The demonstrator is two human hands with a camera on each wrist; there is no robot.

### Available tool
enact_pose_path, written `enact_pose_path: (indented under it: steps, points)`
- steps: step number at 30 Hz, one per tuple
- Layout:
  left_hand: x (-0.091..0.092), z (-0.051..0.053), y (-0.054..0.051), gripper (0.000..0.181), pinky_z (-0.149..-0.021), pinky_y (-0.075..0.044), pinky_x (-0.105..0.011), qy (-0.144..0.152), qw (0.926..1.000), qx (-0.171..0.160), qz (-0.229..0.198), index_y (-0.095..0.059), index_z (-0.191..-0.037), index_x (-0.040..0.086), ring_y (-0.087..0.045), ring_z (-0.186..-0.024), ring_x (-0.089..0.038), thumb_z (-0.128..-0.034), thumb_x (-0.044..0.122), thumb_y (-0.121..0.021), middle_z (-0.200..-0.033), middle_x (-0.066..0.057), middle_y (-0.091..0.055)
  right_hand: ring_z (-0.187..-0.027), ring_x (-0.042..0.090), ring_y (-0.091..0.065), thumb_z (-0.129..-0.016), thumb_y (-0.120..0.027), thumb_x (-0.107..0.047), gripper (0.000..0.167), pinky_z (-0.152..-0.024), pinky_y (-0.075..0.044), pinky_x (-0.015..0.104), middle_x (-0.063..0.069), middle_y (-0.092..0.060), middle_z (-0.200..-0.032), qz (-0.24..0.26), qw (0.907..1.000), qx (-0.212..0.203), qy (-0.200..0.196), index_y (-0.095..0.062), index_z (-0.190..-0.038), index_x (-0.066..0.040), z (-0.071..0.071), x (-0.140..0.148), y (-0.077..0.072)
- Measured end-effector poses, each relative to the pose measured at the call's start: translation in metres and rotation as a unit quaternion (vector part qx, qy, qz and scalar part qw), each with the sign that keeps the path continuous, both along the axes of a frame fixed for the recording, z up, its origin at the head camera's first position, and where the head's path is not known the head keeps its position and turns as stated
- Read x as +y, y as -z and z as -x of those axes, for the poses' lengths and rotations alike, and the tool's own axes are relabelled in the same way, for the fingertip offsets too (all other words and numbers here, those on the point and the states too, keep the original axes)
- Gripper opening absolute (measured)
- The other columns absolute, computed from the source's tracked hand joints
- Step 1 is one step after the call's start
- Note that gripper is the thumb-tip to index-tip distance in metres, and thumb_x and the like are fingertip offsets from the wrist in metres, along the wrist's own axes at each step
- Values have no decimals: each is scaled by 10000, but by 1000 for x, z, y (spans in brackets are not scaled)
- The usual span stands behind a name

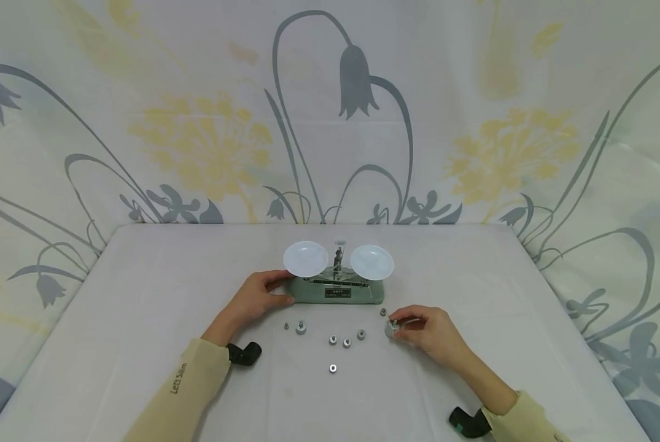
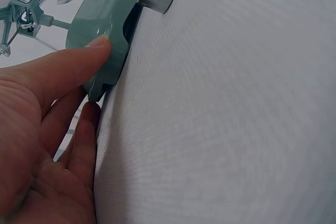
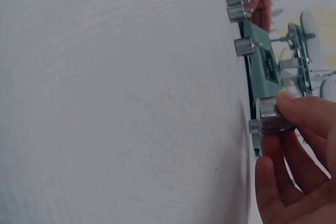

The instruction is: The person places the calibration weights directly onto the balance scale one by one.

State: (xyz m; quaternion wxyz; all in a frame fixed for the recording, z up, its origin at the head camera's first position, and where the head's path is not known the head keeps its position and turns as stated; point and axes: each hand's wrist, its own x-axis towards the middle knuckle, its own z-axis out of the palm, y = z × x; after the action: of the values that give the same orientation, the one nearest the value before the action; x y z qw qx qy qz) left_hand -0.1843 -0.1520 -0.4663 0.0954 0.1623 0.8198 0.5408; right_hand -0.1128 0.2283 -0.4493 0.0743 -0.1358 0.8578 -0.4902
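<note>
Head view, white pans [image 1: 306, 258] on green balance [image 1: 337, 293], left hand [image 1: 258, 294] gripping it, right hand [image 1: 433, 333] pinching metal weight [image 3: 270, 119]

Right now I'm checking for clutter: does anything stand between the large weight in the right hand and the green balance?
Yes: a small weight sits between the large weight and the balance, near its right front corner. The right hand pinches the large weight.
</note>
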Motion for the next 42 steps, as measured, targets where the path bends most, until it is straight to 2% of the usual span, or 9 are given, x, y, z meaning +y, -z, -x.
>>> enact_pose_path:
  steps: [5,11,21,25,29,33,42]
  points:
    - [1,0,-1,557,-1095,-380,-418,-51,9999,-68,75,-586,-1332,-43,-469,-1345,-339,-816,8,-789,-1372,-175,-577,-890,189,-682,-796,-814,-25,248,-778,-564,254,58,-725,-1019,43,9998,65,155,-741,-1030,-61,0,-1,-5]
    - [0,-1,-2,565,-1100,-376,-415,-77,9998,-123,120,-581,-1342,-35,-466,-1349,-333,-818,14,-786,-1383,-166,-571,-899,216,-702,-787,-803,37,270,-790,-574,269,115,-717,-1031,332,9992,212,114,-725,-1042,-8,1,-1,-13]
    - [2,-2,-3,568,-1107,-369,-405,-115,9997,-175,117,-576,-1351,-23,-457,-1358,-322,-820,-5,-778,-1395,-156,-564,-888,284,-699,-784,-821,6,281,-773,-571,245,83,-712,-1000,313,9983,442,233,-728,-1046,-34,5,-1,-36]
    - [3,-3,-4,570,-1113,-361,-405,-118,9996,-220,113,-571,-1362,-10,-451,-1365,-308,-829,-1,-771,-1404,-142,-559,-869,281,-702,-790,-821,-4,275,-761,-573,244,79,-715,-1001,260,9976,612,210,-730,-1048,-40,10,-1,-46]
    - [3,-3,-4,569,-1107,-370,-411,-77,9998,-129,114,-564,-1360,-31,-454,-1359,-326,-830,-8,-767,-1397,-163,-559,-861,262,-707,-796,-818,-6,275,-752,-576,248,79,-715,-1012,239,9965,795,139,-730,-1053,-44,17,-2,-54]
    - [2,-2,-3,573,-1103,-376,-406,-77,9998,-124,99,-562,-1359,-38,-457,-1356,-329,-825,-16,-768,-1395,-170,-559,-869,247,-708,-794,-813,13,275,-765,-577,257,101,-706,-1031,368,9952,906,71,-725,-1052,-25,23,-2,-61]
    - [2,-1,0,568,-1099,-383,-381,-98,9998,-162,36,-571,-1352,-29,-452,-1363,-309,-822,-12,-775,-1394,-158,-559,-935,282,-700,-798,-800,41,277,-806,-569,268,138,-687,-1057,577,9941,922,-20,-712,-1059,6,36,-6,-72]
